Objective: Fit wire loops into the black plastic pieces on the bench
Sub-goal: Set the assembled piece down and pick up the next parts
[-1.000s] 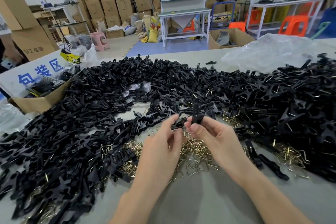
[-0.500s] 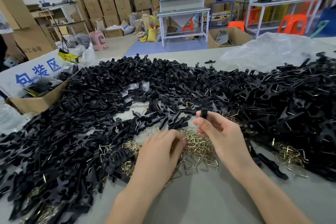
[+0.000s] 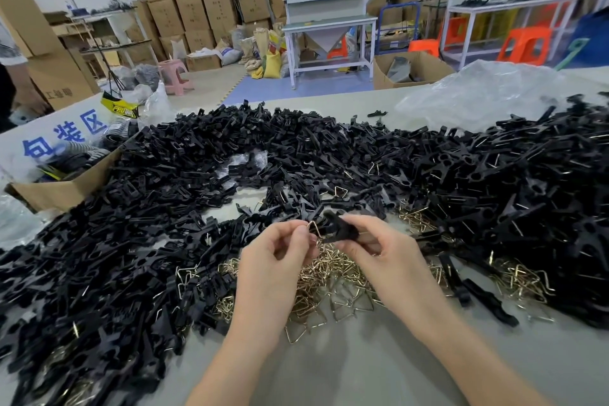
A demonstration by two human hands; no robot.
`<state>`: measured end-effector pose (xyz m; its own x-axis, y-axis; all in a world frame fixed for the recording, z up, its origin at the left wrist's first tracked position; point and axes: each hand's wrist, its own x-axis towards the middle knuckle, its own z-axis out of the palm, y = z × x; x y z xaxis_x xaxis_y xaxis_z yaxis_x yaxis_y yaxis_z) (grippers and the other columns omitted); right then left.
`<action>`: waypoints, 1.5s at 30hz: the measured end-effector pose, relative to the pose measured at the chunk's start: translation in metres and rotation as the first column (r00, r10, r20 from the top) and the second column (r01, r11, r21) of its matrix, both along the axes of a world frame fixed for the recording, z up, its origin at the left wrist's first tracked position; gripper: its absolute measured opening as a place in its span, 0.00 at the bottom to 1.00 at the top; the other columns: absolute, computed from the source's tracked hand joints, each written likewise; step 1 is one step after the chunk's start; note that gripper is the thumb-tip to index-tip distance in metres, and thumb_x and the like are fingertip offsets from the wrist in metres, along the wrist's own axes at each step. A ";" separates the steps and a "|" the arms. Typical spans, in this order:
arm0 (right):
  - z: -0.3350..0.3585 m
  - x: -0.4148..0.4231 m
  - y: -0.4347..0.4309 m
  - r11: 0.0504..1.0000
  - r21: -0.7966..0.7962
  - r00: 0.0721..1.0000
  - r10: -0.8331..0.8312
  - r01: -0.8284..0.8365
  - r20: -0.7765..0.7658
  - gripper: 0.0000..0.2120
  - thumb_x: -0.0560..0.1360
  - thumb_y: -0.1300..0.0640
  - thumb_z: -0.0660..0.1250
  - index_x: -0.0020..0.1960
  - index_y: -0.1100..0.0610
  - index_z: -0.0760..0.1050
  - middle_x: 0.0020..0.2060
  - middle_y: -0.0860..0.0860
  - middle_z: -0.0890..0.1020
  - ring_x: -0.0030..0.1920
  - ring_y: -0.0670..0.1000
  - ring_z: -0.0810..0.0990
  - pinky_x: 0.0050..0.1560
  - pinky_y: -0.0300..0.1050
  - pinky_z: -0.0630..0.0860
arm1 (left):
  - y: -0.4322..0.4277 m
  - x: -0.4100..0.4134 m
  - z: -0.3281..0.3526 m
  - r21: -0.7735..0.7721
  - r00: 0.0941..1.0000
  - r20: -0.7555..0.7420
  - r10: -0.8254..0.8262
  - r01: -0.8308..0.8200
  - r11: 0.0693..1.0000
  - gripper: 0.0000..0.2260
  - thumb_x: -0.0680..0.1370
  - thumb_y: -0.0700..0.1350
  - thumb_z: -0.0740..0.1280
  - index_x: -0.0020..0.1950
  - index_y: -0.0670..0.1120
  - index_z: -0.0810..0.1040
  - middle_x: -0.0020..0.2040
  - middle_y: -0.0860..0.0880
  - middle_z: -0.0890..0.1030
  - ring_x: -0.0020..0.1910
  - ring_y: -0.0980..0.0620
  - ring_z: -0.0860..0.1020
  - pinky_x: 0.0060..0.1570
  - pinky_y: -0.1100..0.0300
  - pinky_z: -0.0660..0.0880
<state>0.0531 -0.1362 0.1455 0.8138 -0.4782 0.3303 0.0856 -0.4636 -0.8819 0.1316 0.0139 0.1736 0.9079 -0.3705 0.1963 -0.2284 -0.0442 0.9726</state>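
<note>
2 hands (left hand (image 3: 273,262), right hand (image 3: 384,252)), 1 wire loop (image 3: 315,229), 1 black piece (image 3: 343,229)

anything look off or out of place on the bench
Nothing much. One stray black piece lies alone near the far edge of the bench, apart from the heap. The left hand pinches a wire loop, the right hand holds a black piece.

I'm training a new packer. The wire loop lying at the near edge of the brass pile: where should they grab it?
Probably pinch the loop by its near corner, from above on the person's side: it lies flat, and only that end pokes out onto bare bench, clear of the pile.
</note>
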 end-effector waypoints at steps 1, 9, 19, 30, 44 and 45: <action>0.000 0.000 0.001 0.998 -0.063 1.000 -0.002 0.001 -0.006 0.19 0.75 0.53 0.75 0.55 0.29 0.76 0.51 0.30 0.81 0.51 0.36 0.82 0.52 0.30 0.76 | -0.002 -0.001 0.000 -0.029 0.999 -0.042 -0.014 0.013 1.000 0.06 0.81 0.41 0.68 0.47 0.47 0.84 0.40 0.51 0.86 0.38 0.55 0.84 0.41 0.66 0.79; 0.002 -0.003 0.006 0.973 -0.227 0.999 -0.043 0.049 0.033 0.16 0.73 0.54 0.76 0.57 0.40 0.79 0.50 0.32 0.80 0.49 0.36 0.78 0.49 0.24 0.70 | -0.005 -0.005 0.002 -0.135 0.983 -0.180 -0.040 0.015 0.991 0.03 0.78 0.42 0.70 0.48 0.44 0.83 0.43 0.50 0.87 0.40 0.57 0.83 0.43 0.67 0.79; 0.006 -0.007 0.009 0.957 -0.283 0.998 -0.063 0.061 0.001 0.14 0.73 0.53 0.76 0.57 0.42 0.79 0.43 0.35 0.79 0.49 0.37 0.77 0.49 0.26 0.70 | -0.005 -0.007 0.001 -0.115 0.981 -0.194 -0.014 -0.009 0.993 0.05 0.77 0.46 0.73 0.41 0.53 0.84 0.37 0.54 0.84 0.36 0.58 0.79 0.38 0.70 0.75; 0.008 -0.009 0.009 0.944 -0.326 0.998 -0.063 0.054 -0.018 0.14 0.74 0.54 0.75 0.58 0.44 0.80 0.42 0.32 0.76 0.48 0.36 0.76 0.48 0.26 0.68 | -0.003 -0.003 0.000 -0.040 0.990 -0.136 -0.037 0.032 0.999 0.05 0.77 0.47 0.72 0.42 0.53 0.83 0.38 0.54 0.83 0.36 0.58 0.77 0.41 0.64 0.76; 0.014 -0.012 0.005 0.971 -0.201 0.992 0.128 -0.127 -0.009 0.15 0.78 0.64 0.71 0.60 0.48 0.82 0.54 0.39 0.79 0.59 0.42 0.79 0.58 0.31 0.70 | 0.007 0.004 0.008 -0.258 0.754 -0.432 -0.495 0.423 0.869 0.11 0.74 0.44 0.68 0.51 0.37 0.79 0.43 0.42 0.82 0.40 0.50 0.81 0.40 0.57 0.80; 0.015 -0.013 0.006 0.971 -0.185 0.988 0.153 -0.151 -0.006 0.15 0.78 0.64 0.71 0.60 0.49 0.83 0.55 0.40 0.79 0.60 0.43 0.79 0.60 0.33 0.71 | 0.007 0.004 0.009 -0.267 0.731 -0.434 -0.526 0.454 0.850 0.12 0.75 0.44 0.68 0.53 0.37 0.79 0.43 0.43 0.82 0.40 0.50 0.80 0.40 0.57 0.80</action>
<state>0.0405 -0.1307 0.1601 0.8690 -0.2793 0.4084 0.1747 -0.5989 -0.7815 0.1353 0.0213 0.1828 0.5959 -0.7931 -0.1259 0.3080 0.0810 0.9479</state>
